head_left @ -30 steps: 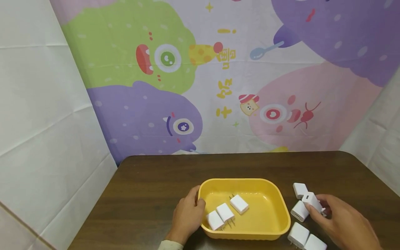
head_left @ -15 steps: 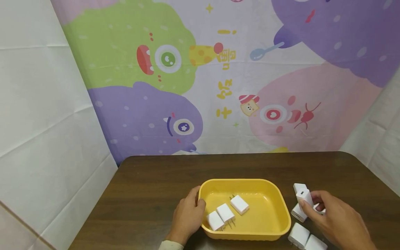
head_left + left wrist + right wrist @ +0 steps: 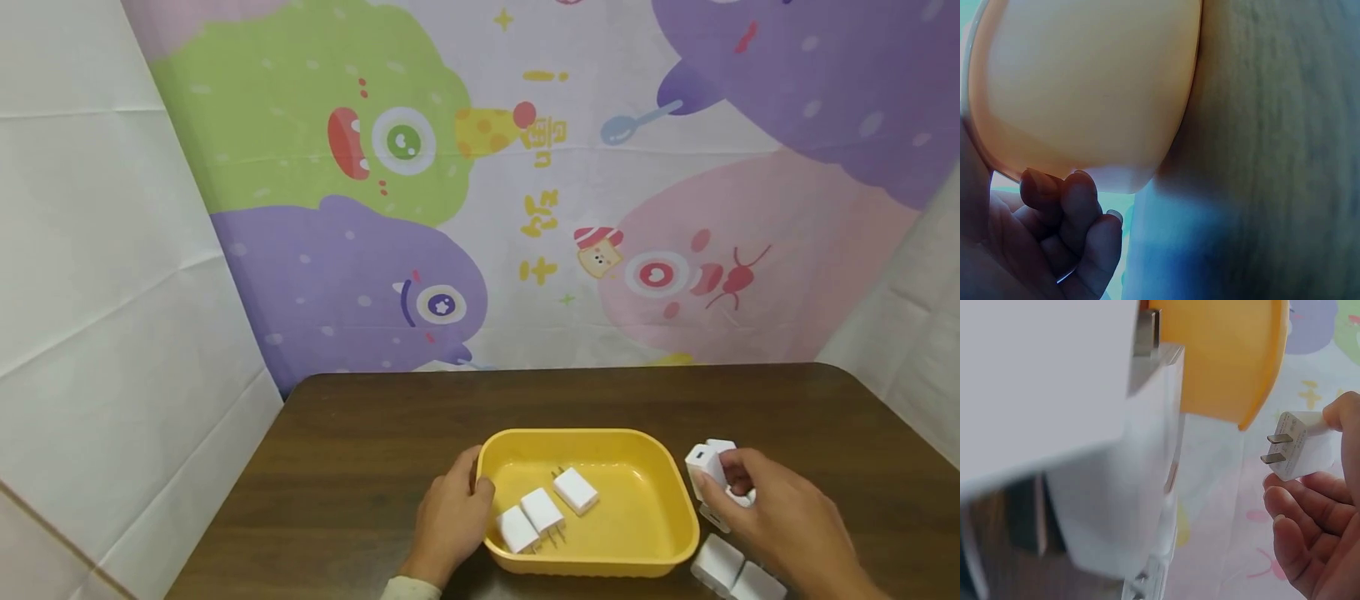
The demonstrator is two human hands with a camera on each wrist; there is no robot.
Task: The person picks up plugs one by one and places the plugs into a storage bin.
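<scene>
My left hand (image 3: pixel 450 517) grips the left side of a yellow plastic tub (image 3: pixel 626 521), thumb over the rim and fingers against the outer wall (image 3: pixel 1085 106). Three white charger plugs lie inside, two side by side (image 3: pixel 542 510) and one apart (image 3: pixel 575 490). Right of the tub, my right hand (image 3: pixel 787 521) pinches another white charger plug (image 3: pixel 703 468) between thumb and fingers, raised above the table. Its two metal prongs show in the right wrist view, on the plug (image 3: pixel 1313 450). Behind and below it, more plugs (image 3: pixel 722 446) are partly hidden by the hand.
Two white plugs (image 3: pixel 717 562) lie together near the tub's front right corner. Large and blurred, white plugs (image 3: pixel 1116 481) fill the left of the right wrist view. The dark wooden table (image 3: pixel 360 467) ends at a cartoon-printed cloth (image 3: pixel 525 317), with white cloth at both sides.
The right hand has carried its plug leftward and slightly up, from over the loose plugs to close beside the tub's right rim. The left hand and tub stay put.
</scene>
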